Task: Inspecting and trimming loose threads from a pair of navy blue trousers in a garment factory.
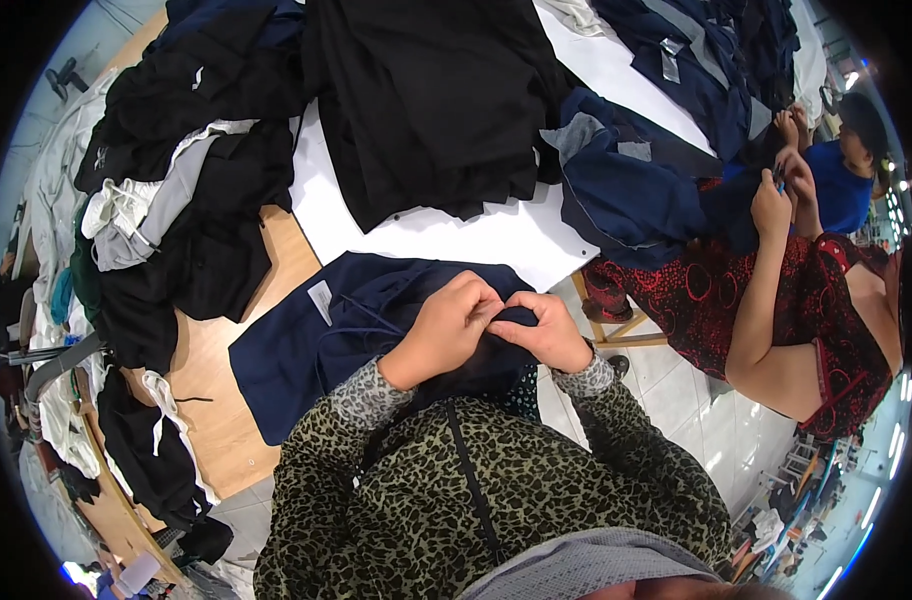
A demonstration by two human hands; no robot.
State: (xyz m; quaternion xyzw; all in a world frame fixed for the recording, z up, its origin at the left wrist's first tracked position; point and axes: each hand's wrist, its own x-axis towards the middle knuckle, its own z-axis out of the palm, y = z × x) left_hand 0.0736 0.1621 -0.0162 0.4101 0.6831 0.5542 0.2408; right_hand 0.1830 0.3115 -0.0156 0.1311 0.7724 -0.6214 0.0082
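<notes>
Navy garment [321,340] at the tabletop [216,350] edge before you, your left hand [441,330] and right hand [546,330] in closed grip pinching its fold, black clothing heaps [426,100] beyond, co-worker's hands [776,195] right.

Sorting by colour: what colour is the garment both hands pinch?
Navy blue garment, clearest in the head view.

A wooden worktop [216,370] runs across the view, partly covered by a white sheet [456,235]. Below it lies a glossy white tiled floor [706,420] that mirrors the ceiling lights. A wooden stool frame [616,325] stands on the tiles. Bright lamps [891,165] glow at the right rim.
</notes>
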